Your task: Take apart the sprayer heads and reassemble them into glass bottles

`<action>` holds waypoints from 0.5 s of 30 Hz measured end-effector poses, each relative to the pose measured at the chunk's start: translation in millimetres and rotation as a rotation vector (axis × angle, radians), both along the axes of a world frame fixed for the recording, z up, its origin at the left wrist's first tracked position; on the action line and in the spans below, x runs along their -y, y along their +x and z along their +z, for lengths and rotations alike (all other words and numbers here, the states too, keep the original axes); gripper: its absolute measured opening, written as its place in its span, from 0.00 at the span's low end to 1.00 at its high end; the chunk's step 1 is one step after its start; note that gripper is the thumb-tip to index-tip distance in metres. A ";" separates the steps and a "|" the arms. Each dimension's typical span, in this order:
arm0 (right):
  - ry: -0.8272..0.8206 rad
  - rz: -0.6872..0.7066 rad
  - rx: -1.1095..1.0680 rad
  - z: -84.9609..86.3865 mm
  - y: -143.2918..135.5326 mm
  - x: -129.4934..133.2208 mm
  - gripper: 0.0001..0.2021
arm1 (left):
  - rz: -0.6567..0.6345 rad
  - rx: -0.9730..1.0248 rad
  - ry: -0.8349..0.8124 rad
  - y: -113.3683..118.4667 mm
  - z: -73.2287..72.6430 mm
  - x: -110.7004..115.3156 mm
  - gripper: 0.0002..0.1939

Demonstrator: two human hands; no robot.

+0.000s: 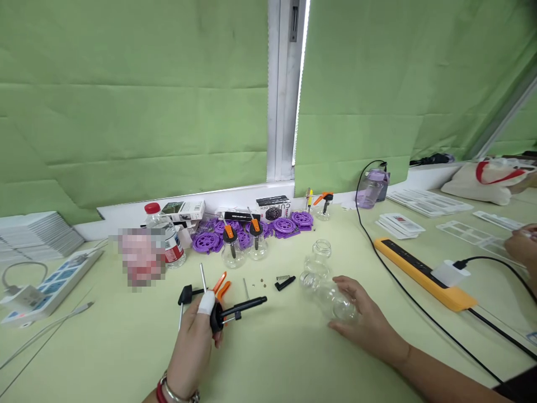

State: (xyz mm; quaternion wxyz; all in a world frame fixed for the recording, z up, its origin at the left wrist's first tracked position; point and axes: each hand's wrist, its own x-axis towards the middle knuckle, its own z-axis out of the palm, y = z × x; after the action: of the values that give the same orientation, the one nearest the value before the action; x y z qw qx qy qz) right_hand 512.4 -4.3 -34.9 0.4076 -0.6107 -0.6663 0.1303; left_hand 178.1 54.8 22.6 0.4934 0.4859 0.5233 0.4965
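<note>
My left hand (195, 330), its thumb wrapped in white, is closed around a black pump top (243, 306) with a long black tube pointing right and a metal rod rising above it. Orange trigger levers (223, 286) and another black cap with a metal rod (185, 295) lie beside that hand. My right hand (369, 322) curves its fingers round the base of a clear bottle (329, 296), tilted with its neck to the upper left. Just behind, a second clear bottle (321, 252) stands upright. Between the hands are a small black lever piece (286, 284) and a spring (283, 277).
Bottles with black-and-orange tops (232, 246) stand at the back by purple plastic discs (205, 242). A red-capped water bottle (172, 240) is at left. On the right lie an orange power strip (423, 274) and a black cable (377, 254); another person's hand (522, 246) shows far right.
</note>
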 end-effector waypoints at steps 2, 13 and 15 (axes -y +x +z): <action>-0.195 -0.157 -0.078 -1.3 5.9 -4.9 0.35 | -0.042 0.047 -0.031 -0.6 0.4 -1.9 0.17; -0.166 -0.381 0.091 -14.5 18.5 -66.8 0.46 | -0.088 -0.036 -0.051 -2.0 1.4 -3.5 0.20; -0.021 -0.446 0.133 -9.8 12.7 -67.8 0.50 | -0.079 -0.079 -0.053 -2.3 3.0 -4.2 0.20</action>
State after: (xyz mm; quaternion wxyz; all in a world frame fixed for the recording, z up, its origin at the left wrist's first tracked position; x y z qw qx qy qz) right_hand 525.2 63.5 -44.7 0.3753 -0.7542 -0.5387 0.0033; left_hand 175.9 59.1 25.5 0.5041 0.5123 0.5358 0.4430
